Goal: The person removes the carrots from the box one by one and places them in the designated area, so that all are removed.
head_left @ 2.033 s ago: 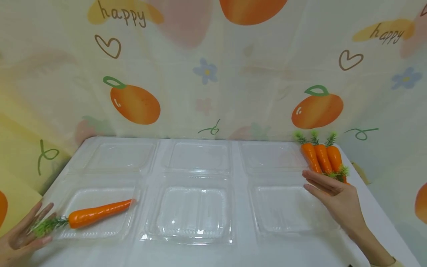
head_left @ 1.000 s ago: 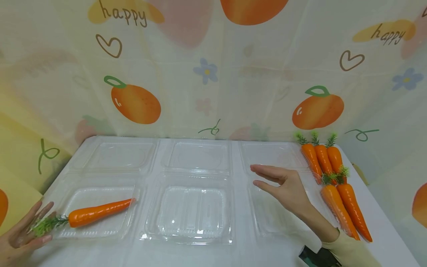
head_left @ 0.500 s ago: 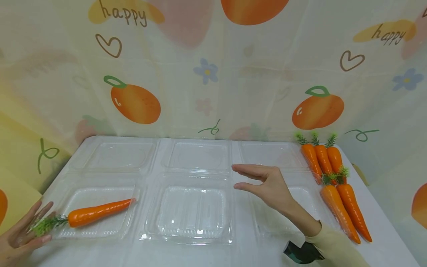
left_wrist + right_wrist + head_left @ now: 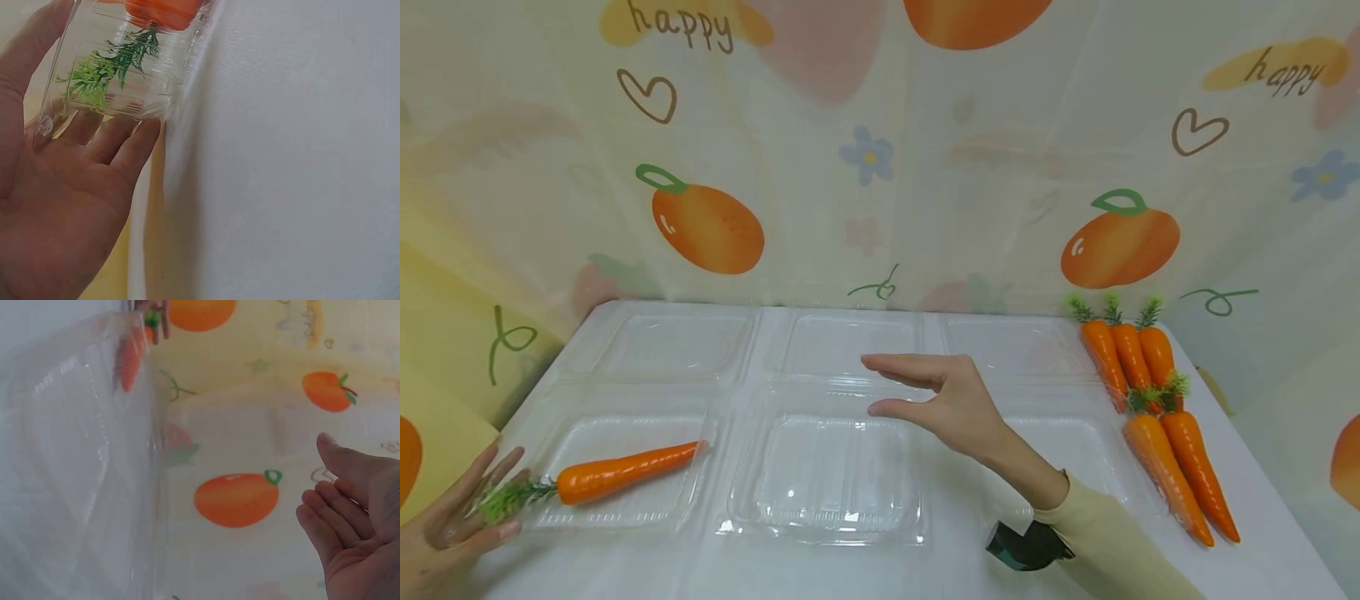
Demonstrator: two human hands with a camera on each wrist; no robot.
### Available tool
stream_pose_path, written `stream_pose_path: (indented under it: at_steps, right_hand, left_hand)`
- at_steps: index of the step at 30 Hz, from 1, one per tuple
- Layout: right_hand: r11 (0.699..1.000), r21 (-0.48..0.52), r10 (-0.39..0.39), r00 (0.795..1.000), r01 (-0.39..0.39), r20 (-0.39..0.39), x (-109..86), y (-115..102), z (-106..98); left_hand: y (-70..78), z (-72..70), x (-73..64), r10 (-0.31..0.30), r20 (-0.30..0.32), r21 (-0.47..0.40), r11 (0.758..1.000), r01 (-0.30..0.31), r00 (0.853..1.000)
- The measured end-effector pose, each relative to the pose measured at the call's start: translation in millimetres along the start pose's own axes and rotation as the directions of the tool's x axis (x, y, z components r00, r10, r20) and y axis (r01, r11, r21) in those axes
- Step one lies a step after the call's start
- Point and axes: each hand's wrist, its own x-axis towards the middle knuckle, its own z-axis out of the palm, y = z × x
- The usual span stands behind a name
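Note:
An orange carrot [image 4: 625,473] with a green leafy top lies in the left clear plastic box [image 4: 602,432], whose lid is folded back. At that box's left end, my left hand [image 4: 448,529] has its fingers and thumb spread along the edge, around the leafy end. The left wrist view shows fingertips touching the clear plastic [image 4: 134,94]. My right hand [image 4: 958,408] holds nothing and hovers over the middle plastic box [image 4: 831,475], thumb apart from straight fingers. In the right wrist view, the right hand [image 4: 356,519] is likewise bare.
Several more carrots [image 4: 1168,475] lie in two rows at the table's right side. A third clear plastic box [image 4: 1060,433] sits beside them, partly behind the right arm. A patterned cloth [image 4: 865,225] hangs along the table's back edge. A black device [image 4: 1030,546] is on the right wrist.
My right hand has moved left, from the carrots at the right, across the right box to the middle one. My left hand and the carrot beside it have stayed in place.

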Motion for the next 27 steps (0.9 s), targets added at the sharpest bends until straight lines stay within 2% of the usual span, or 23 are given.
stream_pose_path:
  at_steps: [1,2,3,5,6,7,9,10,12,15,18,19,20,22,25,27]
  right_hand:
    - [1.0,0.007,-0.004,1.0,0.003,0.004,2.8,-0.9,3.1]
    - [1.0,0.008,-0.006,1.0,0.006,0.007,5.4,-1.7,5.8]
    - [1.0,0.016,-0.004,1.0,0.004,0.008,7.7,-2.4,8.0]
    - [0.999,0.032,-0.003,1.0,0.003,0.011,12.0,-3.5,11.8]
    - [0.999,0.038,0.0,1.0,0.0,0.012,13.6,-3.7,12.7]
    - [0.999,0.038,0.002,1.0,-0.002,0.018,15.3,-4.1,13.8]
    - [0.999,0.045,-0.002,1.0,0.001,0.029,19.4,-4.9,17.0]
    - [0.999,0.051,-0.008,0.999,0.006,0.035,21.5,-5.5,19.0]
    - [0.998,0.066,-0.016,0.999,0.013,0.043,25.1,-6.8,23.3]
    - [0.996,0.079,-0.037,0.998,0.033,0.047,30.4,-8.3,29.5]
    - [0.995,0.086,-0.058,0.997,0.053,0.055,35.8,-9.6,35.8]
    - [0.994,0.088,-0.065,0.996,0.059,0.06,37.7,-10.2,38.0]
    - [0.994,0.088,-0.072,0.995,0.066,0.067,39.7,-10.8,40.2]
    - [0.994,0.086,-0.077,0.994,0.07,0.079,42.9,-12.0,44.4]
    - [0.994,0.079,-0.084,0.991,0.076,0.105,49.2,-12.7,53.3]
    - [0.995,0.073,-0.078,0.989,0.069,0.123,53.5,-11.5,60.5]
  left_hand:
    - [-1.9,-1.6,-1.5,0.039,0.008,-0.026,0.999,-0.038,0.999]
    - [-3.5,-2.2,-3.1,0.074,0.011,-0.089,0.993,-0.073,0.997]
    - [-2.4,-1.9,-4.5,0.091,0.011,-0.111,0.99,-0.089,0.996]
    - [4.4,0.9,-7.2,0.077,-0.003,-0.089,0.993,-0.077,0.997]
    - [4.2,2.0,-6.1,0.118,0.009,-0.123,0.986,-0.116,0.993]
    - [1.7,1.1,-4.2,0.142,0.018,-0.123,0.983,-0.138,0.99]
    - [-1.7,-0.9,-1.5,0.135,0.024,-0.107,0.985,-0.132,0.99]
    - [-5.0,-3.4,0.1,0.152,0.037,-0.117,0.982,-0.147,0.988]
    - [-15.0,-9.1,2.7,0.221,0.074,-0.168,0.964,-0.206,0.972]
    - [-14.0,-7.7,1.2,0.188,0.056,-0.174,0.969,-0.176,0.981]
    - [-9.1,-2.9,-1.6,0.111,0.009,-0.157,0.982,-0.108,0.994]
    - [-7.1,-1.7,-2.3,0.083,-0.008,-0.14,0.987,-0.083,0.997]
    - [-4.7,-0.8,-2.6,0.051,-0.028,-0.076,0.996,-0.052,0.998]
    - [-2.6,-0.1,-2.2,0.05,-0.027,-0.018,0.999,-0.05,0.998]
    - [-2.9,-1.4,-2.7,0.074,-0.013,0.007,0.997,-0.074,0.997]
    - [-5.2,-2.5,-3.5,0.087,-0.006,-0.035,0.996,-0.087,0.996]
